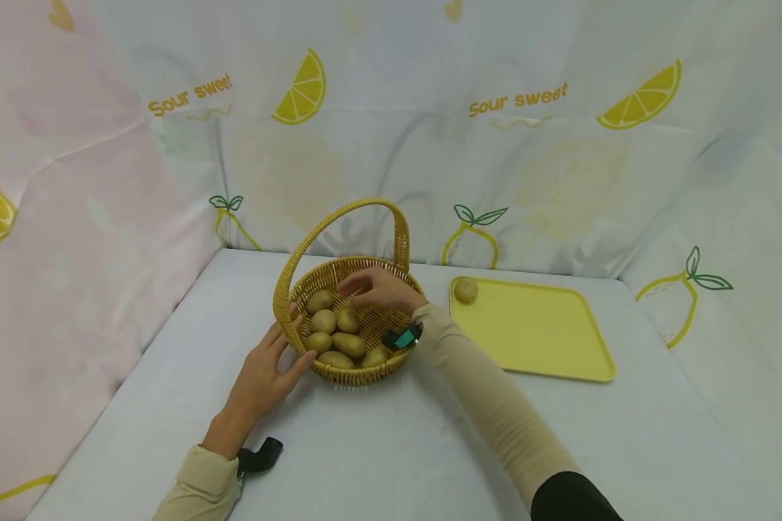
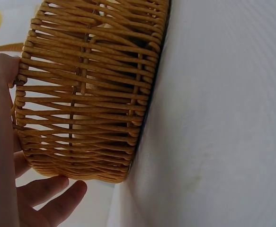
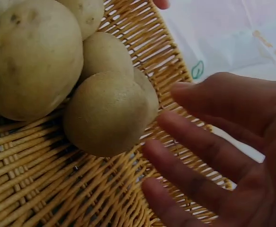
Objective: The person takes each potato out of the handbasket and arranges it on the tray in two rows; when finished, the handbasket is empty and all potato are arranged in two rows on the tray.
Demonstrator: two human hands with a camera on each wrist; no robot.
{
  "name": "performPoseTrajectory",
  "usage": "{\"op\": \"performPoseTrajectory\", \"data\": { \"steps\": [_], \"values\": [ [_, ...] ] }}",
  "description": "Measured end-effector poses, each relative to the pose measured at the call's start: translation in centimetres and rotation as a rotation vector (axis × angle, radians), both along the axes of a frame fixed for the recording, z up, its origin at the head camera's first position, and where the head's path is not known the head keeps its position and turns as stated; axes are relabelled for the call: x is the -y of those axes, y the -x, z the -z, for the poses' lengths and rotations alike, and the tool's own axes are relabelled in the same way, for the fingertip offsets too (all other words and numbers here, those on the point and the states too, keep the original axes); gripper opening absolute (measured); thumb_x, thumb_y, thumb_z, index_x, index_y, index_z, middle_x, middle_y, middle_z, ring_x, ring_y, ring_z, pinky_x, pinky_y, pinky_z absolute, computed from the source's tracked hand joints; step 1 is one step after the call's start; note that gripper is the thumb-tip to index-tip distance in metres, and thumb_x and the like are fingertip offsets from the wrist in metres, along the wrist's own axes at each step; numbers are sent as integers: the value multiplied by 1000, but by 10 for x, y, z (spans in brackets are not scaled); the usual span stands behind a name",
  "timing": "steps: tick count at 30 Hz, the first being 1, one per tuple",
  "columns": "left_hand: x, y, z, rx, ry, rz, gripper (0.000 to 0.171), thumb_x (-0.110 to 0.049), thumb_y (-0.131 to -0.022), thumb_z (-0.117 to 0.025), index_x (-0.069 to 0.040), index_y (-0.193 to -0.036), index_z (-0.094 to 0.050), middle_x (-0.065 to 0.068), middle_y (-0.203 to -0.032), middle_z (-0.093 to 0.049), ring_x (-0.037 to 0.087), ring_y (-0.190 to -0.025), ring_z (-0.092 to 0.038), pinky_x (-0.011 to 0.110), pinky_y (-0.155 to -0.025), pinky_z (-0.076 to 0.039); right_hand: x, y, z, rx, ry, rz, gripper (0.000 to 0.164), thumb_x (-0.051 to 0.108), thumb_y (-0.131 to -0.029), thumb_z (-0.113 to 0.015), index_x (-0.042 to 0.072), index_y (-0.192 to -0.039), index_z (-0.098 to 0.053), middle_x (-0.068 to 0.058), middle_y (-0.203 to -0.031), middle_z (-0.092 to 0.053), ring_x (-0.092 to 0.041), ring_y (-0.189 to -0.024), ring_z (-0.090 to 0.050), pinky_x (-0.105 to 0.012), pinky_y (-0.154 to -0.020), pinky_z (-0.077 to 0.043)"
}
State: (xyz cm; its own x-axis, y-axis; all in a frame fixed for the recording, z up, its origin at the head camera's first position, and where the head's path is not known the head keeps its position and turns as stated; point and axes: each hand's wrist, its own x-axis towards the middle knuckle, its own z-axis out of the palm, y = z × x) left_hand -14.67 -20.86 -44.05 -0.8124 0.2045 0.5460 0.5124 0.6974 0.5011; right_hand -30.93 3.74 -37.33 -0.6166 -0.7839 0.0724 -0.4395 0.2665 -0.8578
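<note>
1. Right hand (image 1: 386, 289): fingers spread, pinching nothing; the nearer hand to the potato (image 3: 107, 113).
2. Potato: roundish, no clear long axis; inside basket (image 1: 358, 375), just beside those fingers, toward the person.
3. Left hand (image 1: 263, 376): holds basket's left rim.

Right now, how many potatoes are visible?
8: one potato on the yellow tray, seven in the wicker basket, six clustered left, one to their right; the right hand may hide more.

Head view: high, facing forward-down over table (image 1: 365, 449). Left wrist: low, close outside basket (image 2: 100, 82). Right wrist: close, facing into basket. All share basket.
</note>
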Motion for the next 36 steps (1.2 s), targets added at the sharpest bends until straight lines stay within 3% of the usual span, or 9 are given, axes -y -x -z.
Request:
{"op": "performPoseTrajectory", "data": {
  "steps": [10, 15, 19, 26, 32, 36],
  "values": [
    [-1, 0, 2, -11, -8, -21, 64, -26, -98, -74, 4, -150, -52, 15, -162, -40, 36, -146, -40, 52, -112, -40, -3, 2, 14, 66, -100, -81, 47, 6, -96, -74, -7, -139, -61, -18, -136, -65, -25, -122, -63, -28, -100, -50],
    [-3, -1, 3, -33, -23, -6, 63, -21, -96, -76, 5, -149, -52, 16, -161, -42, 37, -143, -43, 40, -116, -36, -2, 1, 17, 29, -206, -98, 47, 11, -94, -79, -1, -138, -65, -10, -134, -66, -18, -118, -62, -27, -98, -49],
    [-2, 0, 4, -46, -25, -5, 64, -20, -95, -77, 5, -149, -52, 17, -160, -43, 37, -143, -43, 29, -117, -31, -1, 1, 17, -29, -215, -123, 40, 6, -94, -77, 1, -133, -68, -8, -129, -68, -17, -116, -61, -28, -99, -48],
    [-1, 0, 4, -38, -19, -11, 65, -23, -96, -77, 5, -149, -52, 15, -161, -42, 35, -144, -42, 33, -117, -33, -1, 1, 19, -71, -166, -47, 42, -20, -79, -64, 0, -116, -67, -7, -117, -67, -17, -109, -58, -27, -95, -47],
    [0, 0, 4, -49, -27, 4, 64, -23, -96, -77, 5, -148, -52, 16, -160, -43, 35, -144, -42, 26, -117, -29, 0, 1, 18, -80, -218, -23, 48, -19, -81, -66, -1, -125, -66, -10, -122, -67, -21, -114, -59, -28, -99, -47],
    [-1, 0, 4, -49, -43, 18, 64, -21, -96, -76, 5, -150, -52, 16, -160, -42, 34, -144, -42, 20, -117, -25, 0, -2, 18, -81, -258, 4, 52, -13, -81, -74, 0, -131, -69, -9, -126, -68, -21, -117, -60, -30, -99, -48]
  ]
}}
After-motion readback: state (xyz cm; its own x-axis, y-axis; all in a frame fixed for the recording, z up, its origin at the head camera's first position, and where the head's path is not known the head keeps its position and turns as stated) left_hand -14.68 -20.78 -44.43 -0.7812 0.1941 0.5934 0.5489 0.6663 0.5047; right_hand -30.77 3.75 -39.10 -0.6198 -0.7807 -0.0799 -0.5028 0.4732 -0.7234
